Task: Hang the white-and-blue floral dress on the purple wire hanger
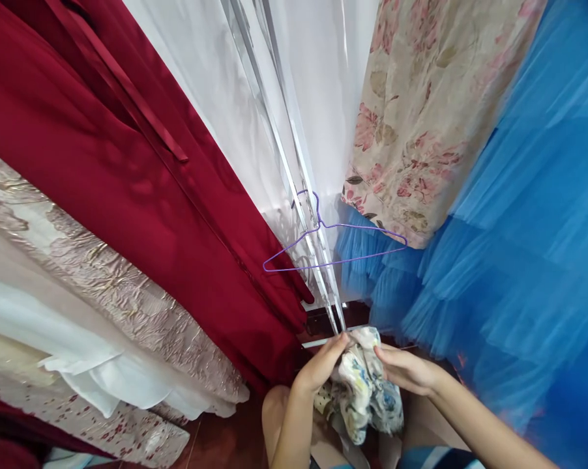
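Observation:
A bunched piece of floral fabric (pixel 367 384), white with blue and yellow patches, is gathered between my two hands above my lap. My left hand (pixel 324 359) grips its upper left side, fingers partly hidden by the cloth. On the other side my right hand (pixel 404 368) holds the cloth's right edge, thumb on top. Beyond my hands a purple hanger (pixel 333 263) hangs by its hook on the metal stand, with no garment on it. A dark-dotted cream cloth (pixel 322 398) shows beside the floral fabric.
A long red garment (pixel 191 221) and a textured pink-gold one (pixel 142 312) hang at left. White drapery (pixel 318 85) hangs behind the metal stand (pixel 287 150). To the right hang a pink floral dress (pixel 421 130) and a blue tiered tulle dress (pixel 529 215). Reddish floor tiles (pixel 220 440) show below.

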`<state>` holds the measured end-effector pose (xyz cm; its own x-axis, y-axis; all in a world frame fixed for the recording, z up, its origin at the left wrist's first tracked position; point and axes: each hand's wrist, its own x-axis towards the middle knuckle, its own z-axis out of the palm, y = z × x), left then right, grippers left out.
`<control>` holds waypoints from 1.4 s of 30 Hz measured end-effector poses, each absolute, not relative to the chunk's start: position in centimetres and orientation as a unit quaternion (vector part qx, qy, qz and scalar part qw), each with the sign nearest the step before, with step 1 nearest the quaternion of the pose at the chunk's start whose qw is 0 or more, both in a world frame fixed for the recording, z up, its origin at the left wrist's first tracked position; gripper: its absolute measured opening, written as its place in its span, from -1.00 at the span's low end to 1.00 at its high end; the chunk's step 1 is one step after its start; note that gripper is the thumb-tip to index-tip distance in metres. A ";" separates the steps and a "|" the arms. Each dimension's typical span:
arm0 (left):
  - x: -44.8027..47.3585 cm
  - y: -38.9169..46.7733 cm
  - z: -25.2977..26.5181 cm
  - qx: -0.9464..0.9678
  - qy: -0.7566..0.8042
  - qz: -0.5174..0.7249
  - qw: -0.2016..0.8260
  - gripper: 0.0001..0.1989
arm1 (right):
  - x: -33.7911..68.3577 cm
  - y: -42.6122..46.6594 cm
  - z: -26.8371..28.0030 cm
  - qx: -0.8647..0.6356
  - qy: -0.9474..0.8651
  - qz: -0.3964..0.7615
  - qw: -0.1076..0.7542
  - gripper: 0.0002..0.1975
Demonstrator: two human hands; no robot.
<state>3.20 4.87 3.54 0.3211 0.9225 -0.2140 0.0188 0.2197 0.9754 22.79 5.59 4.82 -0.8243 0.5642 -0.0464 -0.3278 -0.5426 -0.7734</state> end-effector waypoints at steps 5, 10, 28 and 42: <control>-1.1 2.1 0.1 0.469 0.473 0.364 0.651 -0.47 | 25.0 6.8 7.1 -0.149 -0.440 0.841 0.275 -0.38; -6.9 2.5 1.4 0.610 0.505 0.318 0.521 -0.82 | 27.2 8.7 9.6 -0.242 -0.520 0.772 0.274 -0.46; -13.9 18.4 16.7 0.751 0.566 0.322 0.109 -0.75 | 23.4 11.0 12.8 -0.268 -0.697 0.579 0.328 -0.73; -6.1 16.0 16.3 0.596 0.448 0.430 0.510 -0.82 | 30.5 17.7 11.5 -0.390 -0.656 0.387 0.517 -0.63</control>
<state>-6.14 16.05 16.27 0.2297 0.9717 0.0552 0.0957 -0.0790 0.9923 30.46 17.67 11.48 -0.1610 0.9121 0.3770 0.1102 0.3962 -0.9115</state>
